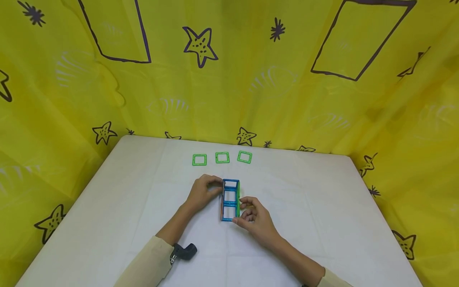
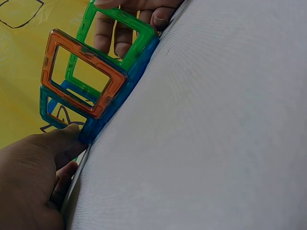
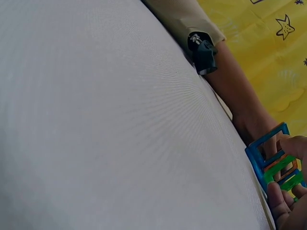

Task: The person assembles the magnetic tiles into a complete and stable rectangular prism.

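Note:
A small structure of see-through magnetic tiles stands on the white table in the head view, with a row of blue tiles point(image 1: 230, 203) at its base. An orange tile point(image 2: 113, 96) stands along its left side, and a green tile point(image 2: 141, 48) rises on the right. Another blue tile closes the far end. My left hand point(image 1: 202, 194) pinches the blue tile at the far left corner, thumb on top in the left wrist view. On the near right, my right hand point(image 1: 261, 224) pinches the green tile; its thumb lies over the upper edge, other fingers behind.
Three flat green square tiles lie in a row beyond the structure: left tile point(image 1: 199, 164), middle tile point(image 1: 222, 162) and right tile point(image 1: 245, 162). A black wrist device point(image 1: 185, 252) sits at my left cuff. A yellow curtain point(image 1: 229, 87) hangs around the table point(image 1: 315, 223).

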`<state>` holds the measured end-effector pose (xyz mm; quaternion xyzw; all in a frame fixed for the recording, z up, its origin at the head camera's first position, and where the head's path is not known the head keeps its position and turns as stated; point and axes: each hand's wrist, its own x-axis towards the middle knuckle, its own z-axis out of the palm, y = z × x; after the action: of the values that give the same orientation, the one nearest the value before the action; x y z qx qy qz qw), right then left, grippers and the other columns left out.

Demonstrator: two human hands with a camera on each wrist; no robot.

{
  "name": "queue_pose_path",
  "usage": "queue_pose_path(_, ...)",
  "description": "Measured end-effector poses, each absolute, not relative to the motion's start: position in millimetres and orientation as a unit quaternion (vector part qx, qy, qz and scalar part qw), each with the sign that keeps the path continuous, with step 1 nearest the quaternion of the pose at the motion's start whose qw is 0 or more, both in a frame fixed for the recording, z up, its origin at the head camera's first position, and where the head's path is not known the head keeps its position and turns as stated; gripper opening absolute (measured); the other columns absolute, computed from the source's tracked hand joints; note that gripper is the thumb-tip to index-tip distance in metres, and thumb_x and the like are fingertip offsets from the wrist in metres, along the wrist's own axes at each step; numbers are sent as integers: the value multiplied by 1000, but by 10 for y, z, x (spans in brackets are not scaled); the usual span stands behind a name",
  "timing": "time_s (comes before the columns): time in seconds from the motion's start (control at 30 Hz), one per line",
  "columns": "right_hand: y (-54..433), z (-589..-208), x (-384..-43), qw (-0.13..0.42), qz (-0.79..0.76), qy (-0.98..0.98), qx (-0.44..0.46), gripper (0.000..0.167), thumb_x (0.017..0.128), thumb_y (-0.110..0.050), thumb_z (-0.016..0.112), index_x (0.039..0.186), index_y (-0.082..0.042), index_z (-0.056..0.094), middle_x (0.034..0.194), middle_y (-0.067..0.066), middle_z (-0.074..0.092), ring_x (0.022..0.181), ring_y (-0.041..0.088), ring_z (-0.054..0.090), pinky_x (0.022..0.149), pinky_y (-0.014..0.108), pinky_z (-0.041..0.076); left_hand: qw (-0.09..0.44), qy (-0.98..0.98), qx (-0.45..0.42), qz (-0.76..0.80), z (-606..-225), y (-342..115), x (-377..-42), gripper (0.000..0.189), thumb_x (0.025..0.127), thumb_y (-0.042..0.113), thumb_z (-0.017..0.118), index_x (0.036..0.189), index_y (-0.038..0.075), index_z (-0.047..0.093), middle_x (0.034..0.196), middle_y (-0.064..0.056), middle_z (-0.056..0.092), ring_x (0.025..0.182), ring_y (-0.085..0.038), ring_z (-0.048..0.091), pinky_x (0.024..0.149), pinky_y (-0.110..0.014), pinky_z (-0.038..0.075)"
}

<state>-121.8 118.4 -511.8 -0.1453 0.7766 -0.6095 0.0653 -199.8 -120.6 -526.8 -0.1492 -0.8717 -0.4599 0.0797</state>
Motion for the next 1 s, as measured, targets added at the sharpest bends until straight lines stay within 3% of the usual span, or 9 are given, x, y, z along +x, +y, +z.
queue_pose_path(0.37, 1178, -5111, -1232, 77, -593, 787, -154, 68, 81, 1, 89, 138, -4, 52, 118, 13, 60, 88, 22, 62, 75, 21, 55, 83, -869, -148, -464, -5262, -1233, -1995, 22, 93, 8, 81, 114, 8, 78, 114, -4, 74, 116, -27, 64, 105, -47, 49)
queue_pose_path(0.57, 1229, -5044, -1293, 120, -583, 785, -169, 69, 81, 16, 63, 144, -2, 43, 126, 18, 53, 97, 27, 61, 75, 22, 53, 79, -869, -149, -464, -5259, -1240, -1998, 23, 93, 9, 81, 115, 8, 78, 111, -2, 76, 114, -26, 65, 104, -47, 50)
queue_pose_path(0.67, 1247, -5005, -1385, 114, -579, 791, -163, 67, 78, 16, 55, 143, 0, 44, 127, 19, 54, 97, 27, 61, 74, 23, 52, 75, -868, -147, -468, -5258, -1238, -2002, 22, 93, 9, 81, 115, 8, 77, 109, -2, 77, 112, -25, 64, 103, -47, 49)
queue_pose_path(1.0, 1213, -4955, -1800, 72, -532, 828, -163, 66, 86, 16, 57, 149, -3, 47, 137, 16, 58, 93, 22, 62, 76, 25, 52, 66, -866, -144, -474, -5265, -1217, -2013, 18, 94, 9, 81, 112, 9, 77, 110, -2, 75, 113, -24, 64, 105, -44, 49)
